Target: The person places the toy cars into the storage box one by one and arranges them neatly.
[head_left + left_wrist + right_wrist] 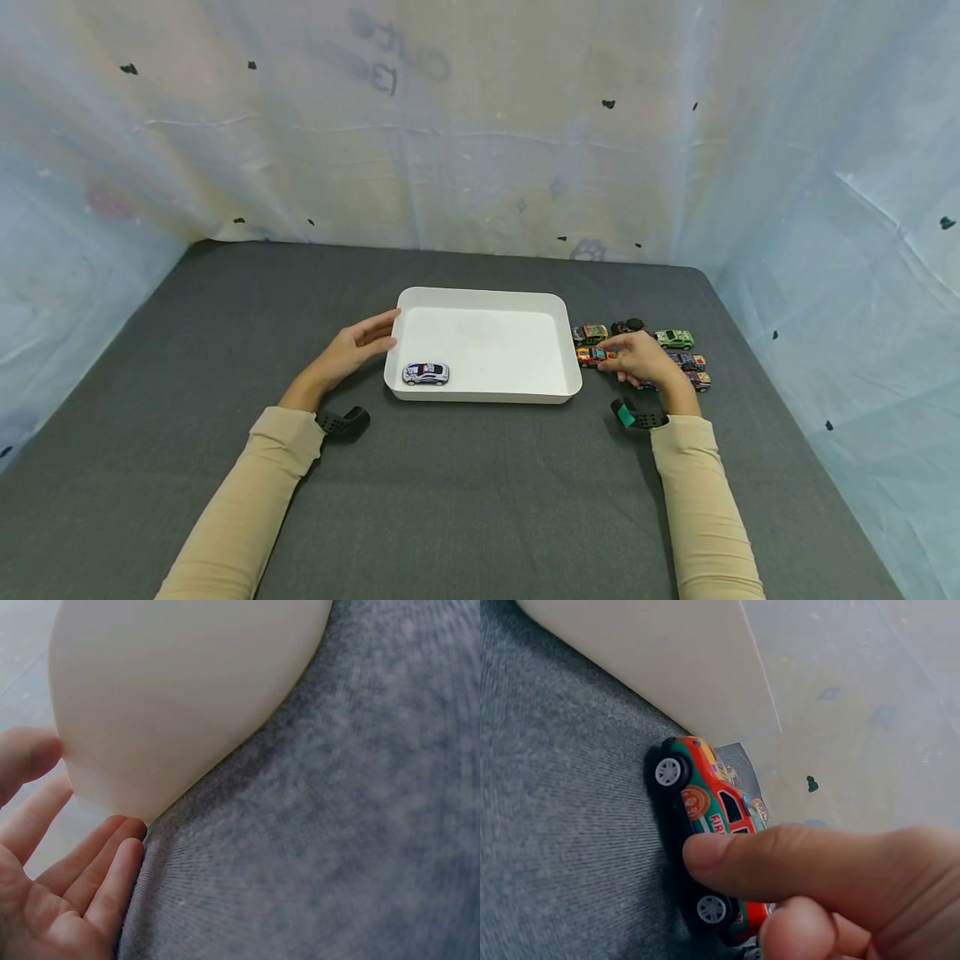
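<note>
A white rectangular tray [498, 343] sits on the grey cloth, with a silver-white toy car [425, 373] in its front left corner. My left hand [348, 357] is at the tray's left end; in the left wrist view its nearly straight fingers [109, 881] touch the outer wall. Just beyond the tray's right end, my right hand [641, 358] pinches a red and green toy car [714, 799]. The thumb [739, 859] presses the car's side, and its wheels are close over the cloth. The fingers behind it are partly hidden.
Several other toy cars stand around the right hand, among them a green one [673, 339], an orange-topped one [589, 334] and a dark one [627, 326]. Some are partly covered by the hand. Pale plastic sheeting [480, 150] hangs behind the table.
</note>
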### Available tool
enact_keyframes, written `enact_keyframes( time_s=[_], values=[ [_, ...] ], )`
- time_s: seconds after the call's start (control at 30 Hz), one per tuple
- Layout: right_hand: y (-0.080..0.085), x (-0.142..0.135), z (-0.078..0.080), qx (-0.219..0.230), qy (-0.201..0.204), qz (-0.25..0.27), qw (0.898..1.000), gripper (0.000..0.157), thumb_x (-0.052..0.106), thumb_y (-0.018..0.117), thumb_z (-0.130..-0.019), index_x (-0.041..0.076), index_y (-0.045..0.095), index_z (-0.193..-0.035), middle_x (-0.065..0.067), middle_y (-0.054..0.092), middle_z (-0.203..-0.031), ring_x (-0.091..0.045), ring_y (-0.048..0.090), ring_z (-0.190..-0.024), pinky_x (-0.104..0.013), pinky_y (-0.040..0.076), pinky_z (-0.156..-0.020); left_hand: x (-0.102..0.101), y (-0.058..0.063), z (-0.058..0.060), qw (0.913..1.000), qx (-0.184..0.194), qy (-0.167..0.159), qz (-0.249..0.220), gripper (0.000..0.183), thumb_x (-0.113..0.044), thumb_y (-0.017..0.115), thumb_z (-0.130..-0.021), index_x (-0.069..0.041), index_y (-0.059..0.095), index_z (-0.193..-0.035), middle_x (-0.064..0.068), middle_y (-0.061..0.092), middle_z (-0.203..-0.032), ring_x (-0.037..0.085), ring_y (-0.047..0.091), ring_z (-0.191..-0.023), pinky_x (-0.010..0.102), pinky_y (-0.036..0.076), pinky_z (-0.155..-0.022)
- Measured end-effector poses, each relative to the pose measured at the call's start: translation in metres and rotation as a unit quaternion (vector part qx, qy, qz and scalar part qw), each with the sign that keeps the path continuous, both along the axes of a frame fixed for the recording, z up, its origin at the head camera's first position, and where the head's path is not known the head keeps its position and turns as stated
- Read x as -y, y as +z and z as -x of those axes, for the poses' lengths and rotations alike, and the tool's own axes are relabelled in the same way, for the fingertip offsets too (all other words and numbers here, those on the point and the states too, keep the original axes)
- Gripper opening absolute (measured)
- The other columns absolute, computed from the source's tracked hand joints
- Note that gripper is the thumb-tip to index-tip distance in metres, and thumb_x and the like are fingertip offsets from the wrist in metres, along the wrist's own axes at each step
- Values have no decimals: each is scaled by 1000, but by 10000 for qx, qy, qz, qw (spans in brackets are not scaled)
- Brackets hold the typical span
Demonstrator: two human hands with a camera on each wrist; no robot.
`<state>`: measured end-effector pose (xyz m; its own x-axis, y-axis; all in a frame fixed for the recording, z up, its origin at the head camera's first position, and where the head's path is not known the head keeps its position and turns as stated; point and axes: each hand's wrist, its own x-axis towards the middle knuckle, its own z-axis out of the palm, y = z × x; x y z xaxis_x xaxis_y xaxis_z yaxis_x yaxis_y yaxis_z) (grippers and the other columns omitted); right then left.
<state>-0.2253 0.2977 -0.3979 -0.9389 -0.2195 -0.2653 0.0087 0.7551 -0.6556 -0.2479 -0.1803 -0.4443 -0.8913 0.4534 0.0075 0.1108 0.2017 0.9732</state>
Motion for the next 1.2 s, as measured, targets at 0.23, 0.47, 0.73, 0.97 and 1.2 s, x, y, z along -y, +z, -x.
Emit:
enact_keyframes(
  time_s=[0.23,0.47,0.73,0.97,1.2],
  values=[
    [6,1,-3,26,-45,127,9999,45,11,67,-90,-7,56,-130,7,50,-45,-4,39,-34,-24,40,-40,0,-1,0,10000,-14,9,36,61,-22,57,-98,-11,30,-153,13,30,-159,35,35,-143,3,43,-91],
    [14,3,-6,100,-422,268,9987,47,14,67,-90,-3,56,-132,8,51,-46,-4,39,-35,-23,39,-40,1,-3,0,9999,27,45,87,62,-23,58,-98,-12,30,-152,13,31,-159,34,35,-143,3,43,-91],
    [25,7,-9,-303,-368,337,9983,48,13,67,-90,-5,55,-132,8,49,-44,-4,36,-32,-23,36,-38,1,-2,2,9999,67,54,79,63,-24,58,-97,-13,30,-153,12,31,-159,34,35,-143,3,43,-90],
    [30,8,-10,-416,-388,306,9979,46,17,68,-90,-1,58,-131,6,50,-45,-5,36,-32,-24,36,-38,-1,0,0,9999,32,27,130,63,-24,58,-98,-13,29,-153,13,31,-158,34,35,-143,3,43,-91],
    [33,17,-11,-638,-214,231,9975,45,22,70,-88,2,61,-128,5,49,-45,-6,38,-33,-24,36,-38,1,0,-2,9999,41,59,139,63,-25,58,-98,-14,30,-153,13,31,-158,34,35,-143,4,43,-91]
  ],
)
